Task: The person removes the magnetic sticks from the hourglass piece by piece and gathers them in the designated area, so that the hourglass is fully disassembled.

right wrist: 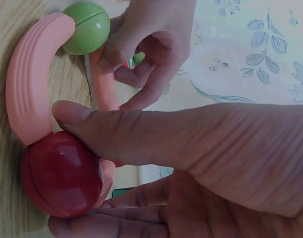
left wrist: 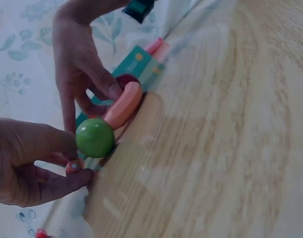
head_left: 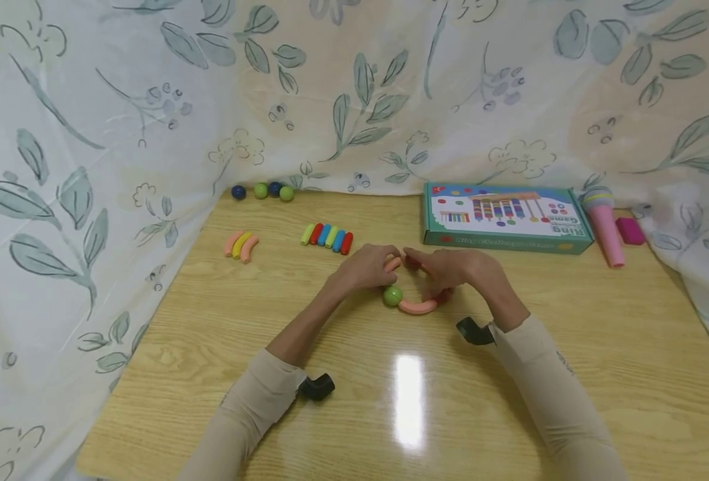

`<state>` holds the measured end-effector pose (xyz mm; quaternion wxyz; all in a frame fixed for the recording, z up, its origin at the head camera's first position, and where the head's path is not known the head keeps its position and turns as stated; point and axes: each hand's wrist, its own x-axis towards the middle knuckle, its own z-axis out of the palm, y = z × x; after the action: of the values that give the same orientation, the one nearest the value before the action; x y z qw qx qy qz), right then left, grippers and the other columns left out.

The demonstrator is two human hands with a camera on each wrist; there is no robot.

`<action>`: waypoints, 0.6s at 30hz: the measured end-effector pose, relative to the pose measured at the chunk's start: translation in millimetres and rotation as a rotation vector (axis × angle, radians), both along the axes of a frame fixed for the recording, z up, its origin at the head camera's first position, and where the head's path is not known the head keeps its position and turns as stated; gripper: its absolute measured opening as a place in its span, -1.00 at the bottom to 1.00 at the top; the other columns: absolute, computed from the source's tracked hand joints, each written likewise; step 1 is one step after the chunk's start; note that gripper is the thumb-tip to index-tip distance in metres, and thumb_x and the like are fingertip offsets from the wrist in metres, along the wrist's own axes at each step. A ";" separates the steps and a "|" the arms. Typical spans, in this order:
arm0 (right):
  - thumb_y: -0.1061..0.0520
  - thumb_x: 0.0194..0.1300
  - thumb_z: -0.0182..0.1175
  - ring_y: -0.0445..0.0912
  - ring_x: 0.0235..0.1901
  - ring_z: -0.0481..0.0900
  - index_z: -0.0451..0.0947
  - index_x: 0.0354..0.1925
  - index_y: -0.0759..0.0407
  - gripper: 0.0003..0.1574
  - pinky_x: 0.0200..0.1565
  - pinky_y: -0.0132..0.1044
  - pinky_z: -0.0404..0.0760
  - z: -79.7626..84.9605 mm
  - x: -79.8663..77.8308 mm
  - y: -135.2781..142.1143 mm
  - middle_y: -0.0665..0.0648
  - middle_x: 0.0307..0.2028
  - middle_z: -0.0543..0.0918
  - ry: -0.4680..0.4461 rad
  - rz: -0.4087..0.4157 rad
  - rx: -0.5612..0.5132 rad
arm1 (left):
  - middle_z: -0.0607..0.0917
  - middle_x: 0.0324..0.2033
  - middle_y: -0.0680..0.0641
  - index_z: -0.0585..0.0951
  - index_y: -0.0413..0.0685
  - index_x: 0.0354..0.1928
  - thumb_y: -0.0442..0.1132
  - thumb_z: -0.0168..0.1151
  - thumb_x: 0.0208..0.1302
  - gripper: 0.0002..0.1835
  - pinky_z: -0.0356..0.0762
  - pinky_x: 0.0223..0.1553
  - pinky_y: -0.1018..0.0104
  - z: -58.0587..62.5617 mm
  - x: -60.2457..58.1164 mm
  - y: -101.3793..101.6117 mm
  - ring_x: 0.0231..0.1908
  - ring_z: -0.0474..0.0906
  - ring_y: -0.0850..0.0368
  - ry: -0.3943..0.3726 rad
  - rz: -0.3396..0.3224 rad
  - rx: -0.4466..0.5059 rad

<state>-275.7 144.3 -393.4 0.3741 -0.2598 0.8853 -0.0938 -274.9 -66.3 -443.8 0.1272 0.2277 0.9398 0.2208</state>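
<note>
Salmon-coloured curved pieces and balls form a partial ring at the middle of the table. A green ball (head_left: 393, 296) joins a curved piece (head_left: 417, 306) at the near side. My left hand (head_left: 363, 267) pinches another salmon curved piece (right wrist: 105, 84) beside the green ball. With thumb and fingers, my right hand (head_left: 453, 267) grips a red ball (right wrist: 62, 173) at the other end of the near piece. A second red ball (head_left: 412, 260) shows at the far side under the right fingers, which partly hide it.
Further back lie three curved pieces (head_left: 242, 246), several short coloured sticks (head_left: 327, 238), and blue and green balls (head_left: 261, 191). A green game box (head_left: 507, 217), a pink toy microphone (head_left: 605, 230) and a magenta block (head_left: 631, 231) are at the right. Patterned cloth (head_left: 354, 100) hangs behind the table (head_left: 210, 374).
</note>
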 end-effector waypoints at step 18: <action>0.17 0.40 0.26 -0.14 -0.49 0.43 -0.34 0.71 0.03 0.25 -0.35 -0.31 0.38 -0.3 2.2 -3.1 -0.06 -0.55 0.32 -0.026 -0.041 -0.016 | 0.66 -0.52 -0.04 0.57 -0.01 0.25 -0.14 0.13 0.54 -0.66 0.35 -0.45 0.33 62.3 -3.2 -96.3 -0.54 0.53 0.15 0.010 0.235 0.054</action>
<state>-273.4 141.1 -393.8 0.3815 -0.2435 0.8847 -0.1120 -278.1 -162.6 -381.6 0.0895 0.1202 0.9544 0.2582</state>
